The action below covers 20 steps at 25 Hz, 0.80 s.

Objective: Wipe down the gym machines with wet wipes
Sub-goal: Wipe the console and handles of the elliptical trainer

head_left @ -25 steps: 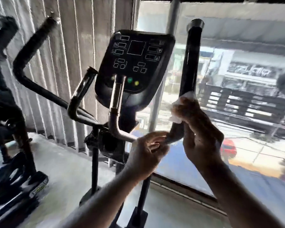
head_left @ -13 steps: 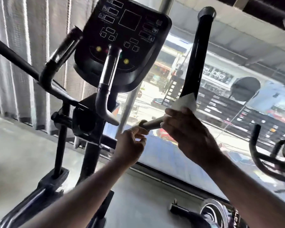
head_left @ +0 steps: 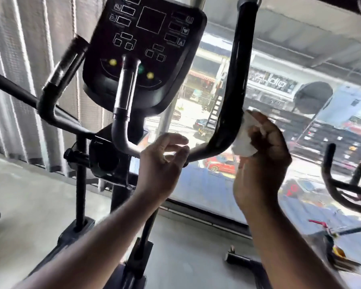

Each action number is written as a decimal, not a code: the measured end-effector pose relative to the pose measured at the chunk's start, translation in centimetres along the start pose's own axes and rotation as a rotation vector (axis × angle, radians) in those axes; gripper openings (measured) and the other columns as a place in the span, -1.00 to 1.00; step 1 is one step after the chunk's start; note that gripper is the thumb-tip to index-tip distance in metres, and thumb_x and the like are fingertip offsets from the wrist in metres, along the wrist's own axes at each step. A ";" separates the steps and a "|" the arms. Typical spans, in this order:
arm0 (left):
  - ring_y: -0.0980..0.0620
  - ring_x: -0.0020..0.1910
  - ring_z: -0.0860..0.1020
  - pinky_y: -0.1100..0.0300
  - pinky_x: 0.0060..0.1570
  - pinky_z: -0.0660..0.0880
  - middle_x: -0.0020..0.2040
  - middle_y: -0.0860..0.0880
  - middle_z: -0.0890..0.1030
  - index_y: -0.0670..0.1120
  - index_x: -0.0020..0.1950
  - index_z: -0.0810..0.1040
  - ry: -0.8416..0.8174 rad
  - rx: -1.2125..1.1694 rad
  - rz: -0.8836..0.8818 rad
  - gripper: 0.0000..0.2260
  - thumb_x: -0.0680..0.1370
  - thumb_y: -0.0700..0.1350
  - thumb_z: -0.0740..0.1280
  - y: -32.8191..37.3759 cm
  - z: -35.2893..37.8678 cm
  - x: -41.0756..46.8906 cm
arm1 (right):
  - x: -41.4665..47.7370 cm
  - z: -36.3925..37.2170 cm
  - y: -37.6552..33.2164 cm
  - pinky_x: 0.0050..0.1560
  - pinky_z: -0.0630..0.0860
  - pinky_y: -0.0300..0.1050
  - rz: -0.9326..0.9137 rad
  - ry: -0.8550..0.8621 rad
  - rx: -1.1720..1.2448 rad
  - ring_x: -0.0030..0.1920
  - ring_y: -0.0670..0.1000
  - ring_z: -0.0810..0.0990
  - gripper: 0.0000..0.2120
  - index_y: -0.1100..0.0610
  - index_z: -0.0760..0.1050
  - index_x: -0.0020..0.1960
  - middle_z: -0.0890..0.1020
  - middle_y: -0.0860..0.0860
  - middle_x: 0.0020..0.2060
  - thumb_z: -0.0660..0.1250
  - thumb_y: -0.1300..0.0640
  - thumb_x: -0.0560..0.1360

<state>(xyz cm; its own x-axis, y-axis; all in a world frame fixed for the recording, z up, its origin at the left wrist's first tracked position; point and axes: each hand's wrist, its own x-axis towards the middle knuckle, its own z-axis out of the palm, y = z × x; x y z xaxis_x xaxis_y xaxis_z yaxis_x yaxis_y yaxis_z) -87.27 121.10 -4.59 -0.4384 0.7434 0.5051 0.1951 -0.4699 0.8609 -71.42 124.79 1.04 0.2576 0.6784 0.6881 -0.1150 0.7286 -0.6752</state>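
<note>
Wet wipe [head_left: 243,140] bunched in the right hand [head_left: 263,163], a person is cleaning a gym machine [head_left: 118,197] standing before a street-facing window [head_left: 206,184]. The white wipe is lying folded against the outer side of the bend in the machine's tall black handlebar [head_left: 234,84]. The right hand's fingers and thumb are curling round the wipe and pressing it onto the tube, apparently so that it is wrapping the curve rather than skimming one face.

The left hand [head_left: 162,163] is reaching up to the lower, near-level stretch of the same bar, its fingers half curled at the tube. Whether they are actually closing on it cannot be told, since bright light is showing between thumb and fingers. Judging by its position, that hand is steadying a bar that likely pivots, so the wiping pressure is not pushing it away.

The console [head_left: 146,49] is sitting above and to the left of both hands, with a shorter grip bar [head_left: 123,113] rising in front of it; neither is being touched. Vertical blinds [head_left: 19,84] are hanging at far left, and part of a neighbouring machine [head_left: 342,188] is showing at the right edge. The upright length of handlebar above the wipe looks like the stretch needing attention next.
</note>
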 end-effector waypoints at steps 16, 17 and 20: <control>-0.11 0.33 0.60 -0.09 0.14 0.65 0.37 -0.13 0.58 -0.26 0.36 0.59 0.055 0.557 0.629 -0.67 0.60 -0.24 0.47 6.8 4.6 0.3 | -2.8 0.3 9.4 0.06 0.58 0.04 0.297 -0.222 0.074 0.03 -0.08 0.70 -0.68 -0.07 0.67 0.09 0.74 -0.13 -0.05 0.21 0.23 0.61; -0.14 0.37 0.58 -0.15 0.17 0.63 0.40 -0.16 0.56 -0.28 0.37 0.58 0.068 0.640 0.678 -0.68 0.62 -0.25 0.44 6.7 4.8 0.1 | -2.9 0.2 8.9 0.13 0.57 0.05 0.247 -0.223 0.159 0.10 -0.02 0.70 -0.68 -0.05 0.66 0.12 0.74 -0.10 0.02 0.21 0.26 0.64; -0.20 0.44 0.53 -0.23 0.20 0.59 0.45 -0.25 0.51 -0.34 0.40 0.52 0.121 0.867 0.753 -0.68 0.64 -0.33 0.34 6.2 6.2 -0.8 | -3.7 -0.7 9.4 0.30 0.51 -0.12 0.026 -0.285 0.177 0.27 -0.05 0.63 -0.63 0.09 0.60 0.29 0.68 -0.04 0.20 0.16 0.39 0.67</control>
<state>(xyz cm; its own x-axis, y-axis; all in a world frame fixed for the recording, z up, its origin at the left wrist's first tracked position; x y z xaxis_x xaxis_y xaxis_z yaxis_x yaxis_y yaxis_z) -80.30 120.57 0.69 -0.0271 0.3408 0.9398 0.9593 -0.2554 0.1203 -72.80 129.02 -8.05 -0.0232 0.6777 0.7349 -0.2889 0.6992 -0.6539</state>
